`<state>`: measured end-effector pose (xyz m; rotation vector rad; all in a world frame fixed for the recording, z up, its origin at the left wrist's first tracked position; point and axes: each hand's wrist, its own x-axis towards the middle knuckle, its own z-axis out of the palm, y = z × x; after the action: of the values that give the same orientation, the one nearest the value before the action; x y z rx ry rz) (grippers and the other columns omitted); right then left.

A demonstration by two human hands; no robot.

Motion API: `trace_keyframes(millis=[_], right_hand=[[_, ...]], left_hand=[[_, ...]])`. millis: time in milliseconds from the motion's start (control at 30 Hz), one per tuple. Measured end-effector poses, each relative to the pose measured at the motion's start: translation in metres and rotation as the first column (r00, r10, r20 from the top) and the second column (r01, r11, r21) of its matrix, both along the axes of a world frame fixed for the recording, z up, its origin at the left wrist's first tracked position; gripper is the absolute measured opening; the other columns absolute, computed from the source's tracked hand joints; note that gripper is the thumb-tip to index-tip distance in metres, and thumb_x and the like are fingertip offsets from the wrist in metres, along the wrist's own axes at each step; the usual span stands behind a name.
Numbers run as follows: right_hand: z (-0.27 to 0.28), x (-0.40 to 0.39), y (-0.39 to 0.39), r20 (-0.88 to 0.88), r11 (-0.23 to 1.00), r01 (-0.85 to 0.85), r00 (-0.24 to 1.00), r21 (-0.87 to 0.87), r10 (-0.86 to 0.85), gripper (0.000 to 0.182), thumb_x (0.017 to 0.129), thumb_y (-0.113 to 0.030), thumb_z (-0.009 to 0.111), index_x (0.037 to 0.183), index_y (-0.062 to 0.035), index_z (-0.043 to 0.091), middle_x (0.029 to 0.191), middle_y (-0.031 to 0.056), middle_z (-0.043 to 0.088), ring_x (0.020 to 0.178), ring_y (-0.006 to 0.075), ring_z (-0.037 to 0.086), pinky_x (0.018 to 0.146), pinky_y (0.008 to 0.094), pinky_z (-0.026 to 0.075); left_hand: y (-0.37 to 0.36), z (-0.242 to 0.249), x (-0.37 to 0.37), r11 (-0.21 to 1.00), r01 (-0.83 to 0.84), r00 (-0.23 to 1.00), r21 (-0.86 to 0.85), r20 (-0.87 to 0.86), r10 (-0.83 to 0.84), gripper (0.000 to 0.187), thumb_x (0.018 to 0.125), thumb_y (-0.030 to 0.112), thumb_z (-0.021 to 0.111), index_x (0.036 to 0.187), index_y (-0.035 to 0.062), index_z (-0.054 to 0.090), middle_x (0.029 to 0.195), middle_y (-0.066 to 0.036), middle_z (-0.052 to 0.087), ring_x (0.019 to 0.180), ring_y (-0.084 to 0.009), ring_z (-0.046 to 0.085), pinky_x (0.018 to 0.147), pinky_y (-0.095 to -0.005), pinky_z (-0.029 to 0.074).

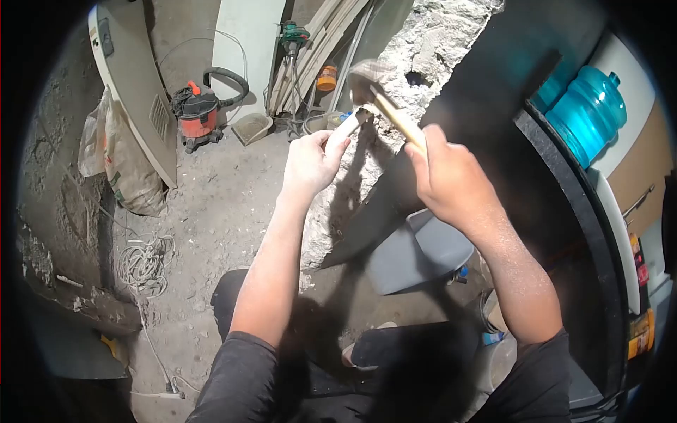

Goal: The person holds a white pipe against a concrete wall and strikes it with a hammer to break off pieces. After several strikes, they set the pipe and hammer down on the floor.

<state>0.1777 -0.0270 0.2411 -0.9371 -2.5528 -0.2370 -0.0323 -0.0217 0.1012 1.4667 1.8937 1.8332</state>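
The left hand (312, 163) had its fingers curled snugly round a pale tool (344, 132), perhaps a chisel, whose far end stuck out past the thumb and forefinger beside the rough masonry (441, 39) — presumably to keep the fingers clear of the hammer (403, 123). The right hand (451, 176) had its fingers wrapped about the lower handle, likely for leverage; the blurred head lay well beyond them — just past the pale tool's end, touching or not I couldn't tell.
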Motion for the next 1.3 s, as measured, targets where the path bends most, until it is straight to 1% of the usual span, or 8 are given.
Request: trace_keyframes(millis=[233, 467, 567, 767, 833, 900, 1033, 1300], right_hand=[[0.041, -0.013, -0.024, -0.385, 0.982, -0.185, 0.904, 0.044, 0.188, 0.022, 0.098, -0.016, 0.058, 0.099, 0.0022, 0.046, 0.068, 0.0243, 0.063, 0.070, 0.0457, 0.066, 0.061, 0.0529, 0.052], [-0.017, 0.000, 0.011, 0.067, 0.993, 0.062, 0.996, -0.105, -0.055, 0.023, 0.101, -0.021, 0.052, 0.100, 0.0013, 0.046, 0.077, 0.0314, 0.063, 0.078, 0.0508, 0.063, 0.069, 0.0576, 0.047], [-0.002, -0.001, -0.008, -0.041, 0.996, 0.013, 0.999, -0.088, -0.017, 0.026, 0.100, -0.024, 0.053, 0.102, 0.0016, 0.047, 0.080, 0.0292, 0.066, 0.077, 0.0488, 0.066, 0.067, 0.0565, 0.054], [0.010, -0.008, -0.021, -0.359, 0.960, -0.207, 0.895, 0.189, 0.264, 0.022, 0.098, -0.017, 0.058, 0.102, 0.0003, 0.046, 0.081, 0.0282, 0.065, 0.077, 0.0486, 0.065, 0.066, 0.0555, 0.053], [-0.010, -0.004, -0.009, -0.303, 0.968, -0.193, 0.924, 0.159, 0.234, 0.023, 0.099, -0.020, 0.057, 0.104, -0.0004, 0.046, 0.083, 0.0285, 0.065, 0.078, 0.0485, 0.065, 0.067, 0.0555, 0.053], [-0.027, -0.003, 0.002, 0.038, 0.994, 0.093, 0.995, -0.062, -0.090, 0.024, 0.100, -0.023, 0.055, 0.104, -0.0012, 0.045, 0.083, 0.0278, 0.066, 0.078, 0.0489, 0.065, 0.068, 0.0565, 0.053], [-0.021, -0.002, 0.001, 0.058, 0.989, 0.102, 0.994, -0.106, -0.096, 0.025, 0.101, -0.025, 0.053, 0.103, -0.0019, 0.045, 0.082, 0.0273, 0.066, 0.078, 0.0490, 0.066, 0.069, 0.0576, 0.053], [-0.024, -0.007, 0.000, -0.333, 0.999, -0.035, 0.942, -0.020, 0.026, 0.025, 0.100, -0.023, 0.054, 0.103, -0.0002, 0.044, 0.081, 0.0305, 0.065, 0.079, 0.0502, 0.065, 0.069, 0.0584, 0.052]], left_hand=[[-0.001, 0.010, 0.002, 1.000, 0.002, 0.998, -0.024, -0.065, -0.003, 0.038, 0.091, 0.035, 0.070, 0.107, 0.0005, 0.074, 0.078, -0.016, 0.071, 0.070, -0.0224, 0.069, 0.070, -0.0333, 0.052], [0.004, 0.004, -0.002, 0.998, -0.043, 0.995, -0.049, -0.088, 0.039, 0.040, 0.090, 0.035, 0.071, 0.109, -0.0004, 0.073, 0.079, -0.016, 0.072, 0.069, -0.0204, 0.067, 0.069, -0.0333, 0.051], [-0.003, 0.009, 0.000, 0.999, -0.007, 0.997, -0.044, -0.084, 0.003, 0.036, 0.090, 0.033, 0.070, 0.107, 0.0010, 0.074, 0.084, -0.020, 0.073, 0.079, -0.0318, 0.072, 0.075, -0.0385, 0.055], [-0.002, -0.007, 0.008, 0.999, -0.016, 1.000, 0.041, 0.024, 0.015, 0.032, 0.090, 0.028, 0.072, 0.106, 0.0007, 0.074, 0.081, -0.018, 0.073, 0.073, -0.0270, 0.073, 0.071, -0.0343, 0.054], [0.000, -0.016, 0.011, 0.991, -0.004, 0.999, 0.133, 0.051, -0.003, 0.035, 0.090, 0.031, 0.073, 0.106, -0.0006, 0.073, 0.078, -0.016, 0.071, 0.070, -0.0172, 0.068, 0.069, -0.0305, 0.052], [0.001, -0.018, 0.010, 0.989, -0.021, 1.000, 0.148, 0.022, 0.018, 0.030, 0.090, 0.027, 0.072, 0.106, 0.0010, 0.074, 0.079, -0.018, 0.072, 0.071, -0.0259, 0.072, 0.068, -0.0345, 0.054], [0.000, -0.012, 0.005, 0.992, -0.020, 1.000, 0.122, -0.016, 0.022, 0.030, 0.090, 0.027, 0.071, 0.104, 0.0005, 0.074, 0.077, -0.019, 0.071, 0.070, -0.0291, 0.071, 0.067, -0.0357, 0.054], [0.003, -0.006, -0.004, 0.999, 0.006, 0.997, 0.047, -0.083, -0.002, 0.037, 0.090, 0.034, 0.071, 0.103, -0.0003, 0.074, 0.076, -0.020, 0.070, 0.068, -0.0281, 0.070, 0.066, -0.0358, 0.052]])
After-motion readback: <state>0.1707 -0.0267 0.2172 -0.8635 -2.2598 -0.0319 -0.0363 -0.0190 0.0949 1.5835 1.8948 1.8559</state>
